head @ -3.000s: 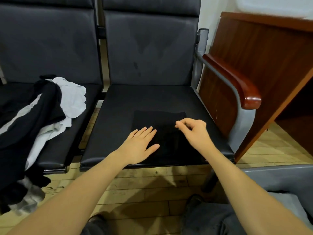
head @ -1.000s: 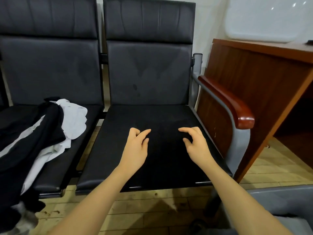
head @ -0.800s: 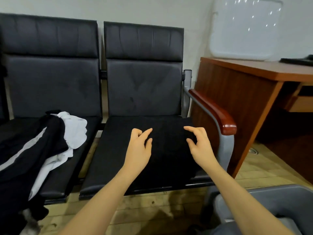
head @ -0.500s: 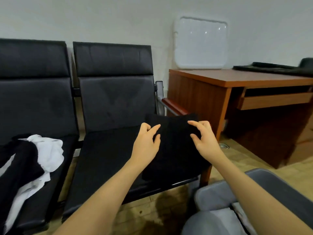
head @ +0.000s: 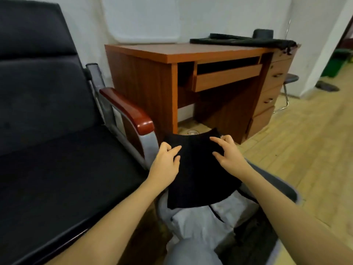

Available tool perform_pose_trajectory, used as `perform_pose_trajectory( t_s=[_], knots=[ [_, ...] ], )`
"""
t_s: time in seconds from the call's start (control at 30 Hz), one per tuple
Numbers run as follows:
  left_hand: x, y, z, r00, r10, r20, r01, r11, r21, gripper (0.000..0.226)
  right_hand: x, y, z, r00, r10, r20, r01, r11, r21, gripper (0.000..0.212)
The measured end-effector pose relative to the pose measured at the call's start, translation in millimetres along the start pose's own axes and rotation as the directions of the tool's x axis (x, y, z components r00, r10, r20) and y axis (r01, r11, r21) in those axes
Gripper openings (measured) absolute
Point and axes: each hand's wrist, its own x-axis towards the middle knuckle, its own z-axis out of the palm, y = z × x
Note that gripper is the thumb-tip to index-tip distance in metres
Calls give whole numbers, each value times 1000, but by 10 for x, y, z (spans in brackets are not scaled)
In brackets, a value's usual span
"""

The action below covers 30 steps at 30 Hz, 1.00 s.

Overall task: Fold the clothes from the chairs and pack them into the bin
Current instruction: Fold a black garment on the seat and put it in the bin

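Two hands hold one folded black garment [head: 198, 175] in the head view, raised flat over the grey bin [head: 282, 190] on the floor, w/ white clothing [head: 200, 222] already inside under it. Left hand [head: 166, 163] grips the garment's left edge: thumb on top, index stretched fwd, other fingers curled under the cloth. Right hand [head: 229, 153] pinches its right side, thumb and index on top, remaining fingers bent at the far corner. Hands apart, cloth spanning between them. Black chair [head: 57, 150] w/ wood-capped armrest [head: 129, 109] sits at left, seat bare. Wooden desk [head: 172, 54] behind; dark fabric [head: 242, 42] lies along its back-right edge.
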Motion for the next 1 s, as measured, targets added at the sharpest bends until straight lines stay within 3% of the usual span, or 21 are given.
perform_pose_trajectory(
  t_s=[0.13,0.3,0.47,0.67,0.73,0.77,0.83,0.9,0.93,1.0],
  knots=[
    [29,-89,841,988,-33,152,44,996,-75,41,-13,798,183,989,113,97,-109,993,-45,52],
    [-90,-273,1844,919,-247,306,307,937,-165,39,-62,1772,573,953,231,197,-203,967,-155,54],
    [-258,-343,2772,818,-409,404,513,836,-194,39,-1,2570,902,908,285,306,-174,923,-343,54],
    [-367,-376,3549,762,-450,465,563,816,-132,44,175,3235,1225,886,311,345,-79,833,-548,58],
    [-484,-478,3719,743,-450,495,483,873,69,52,186,3362,1394,892,321,318,-46,765,-643,64],
    [-534,-555,3808,776,-389,496,334,921,200,56,168,3411,1485,891,331,310,-40,739,-672,66],
    [-564,-664,3886,763,-269,588,33,924,381,61,71,3478,1687,870,374,321,-71,740,-669,67],
    [-579,-803,3982,633,-174,754,-213,898,386,61,-85,3529,1878,829,431,357,-159,793,-588,61],
    [-562,-873,4018,552,-184,813,-212,912,351,60,-165,3564,1955,807,455,377,-204,814,-544,58],
    [-513,-955,4037,498,-199,844,-213,916,341,62,-282,3653,2052,747,524,409,-273,803,-530,55]
  ],
)
